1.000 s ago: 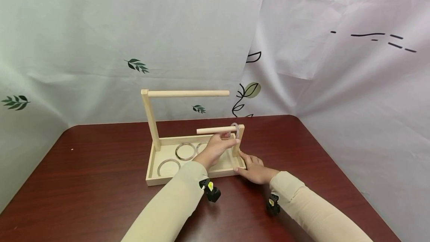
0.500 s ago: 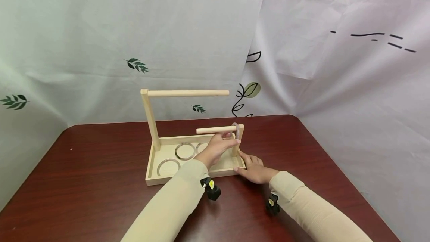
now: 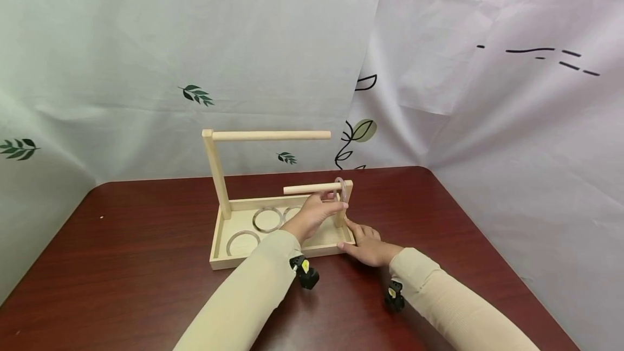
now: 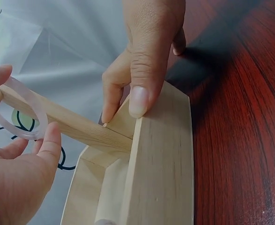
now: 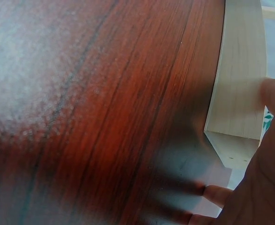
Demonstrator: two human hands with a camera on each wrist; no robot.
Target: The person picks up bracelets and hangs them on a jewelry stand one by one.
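My left hand point(image 3: 312, 215) pinches a pale translucent bangle point(image 4: 42, 115) between fingers and thumb. The bangle encircles the lower bar point(image 3: 307, 189) of a wooden bangle stand, close to that bar's post in the head view. At the right front corner, my right hand point(image 3: 368, 248) grips the stand's tray point(image 3: 312, 252). In the left wrist view its thumb presses on the wall's top edge while a finger bends round the corner. Within the tray lie a bangle point(image 3: 228, 245) at the front left and another bangle point(image 3: 254, 221) behind it. A third bangle point(image 3: 285, 214) is partly hidden by my left hand.
The stand's taller post point(image 3: 217, 172) rises at the tray's left end and carries an upper bar point(image 3: 272, 135) above the lower one. Underneath is a dark red wooden table point(image 3: 122, 264). White cloth point(image 3: 273, 42) with leaf prints hangs behind it and on the right.
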